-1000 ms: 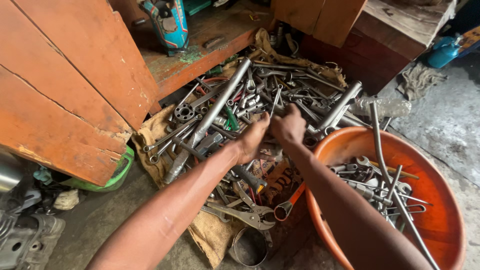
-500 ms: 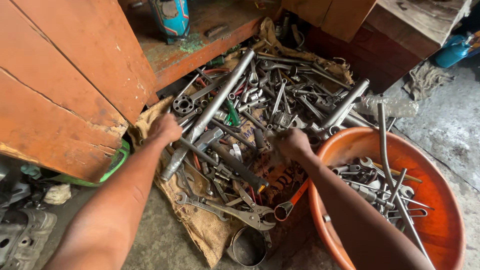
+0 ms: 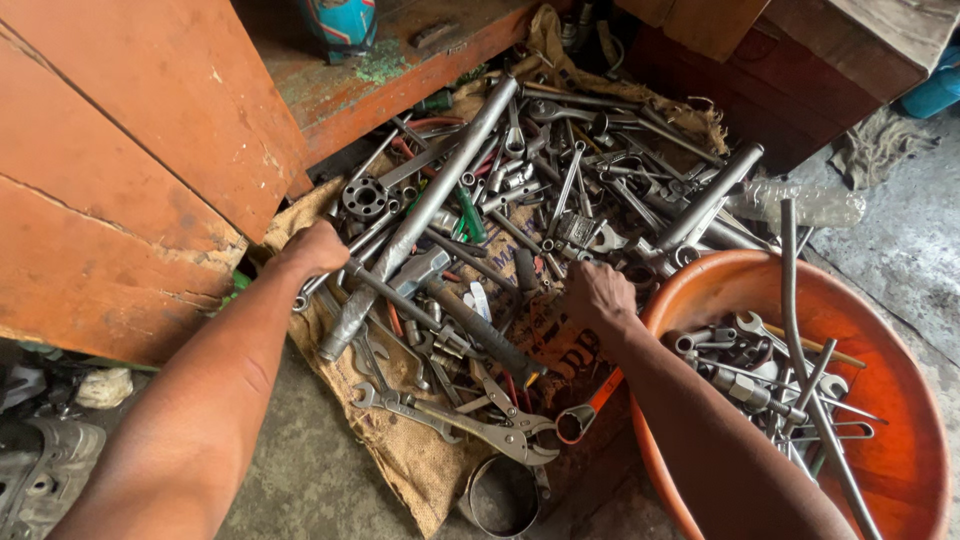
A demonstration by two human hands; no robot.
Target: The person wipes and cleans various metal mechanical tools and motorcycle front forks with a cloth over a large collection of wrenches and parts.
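Steel tools (image 3: 560, 210), spanners, sockets and rods, lie heaped on a burlap sack (image 3: 400, 460) spread over the concrete floor, seen from the head camera looking down. Both forearms stretch forward into the heap. The left hand (image 3: 315, 250) sits at the pile's left edge, knuckles up, fingers curled under and hidden, so what they grip cannot be told; a long grey pipe (image 3: 430, 205) runs just beside it. The right hand (image 3: 597, 293) rests palm-down mid-pile, fingers bent into the tools, beside the rim of an orange tub (image 3: 900, 340) holding more spanners.
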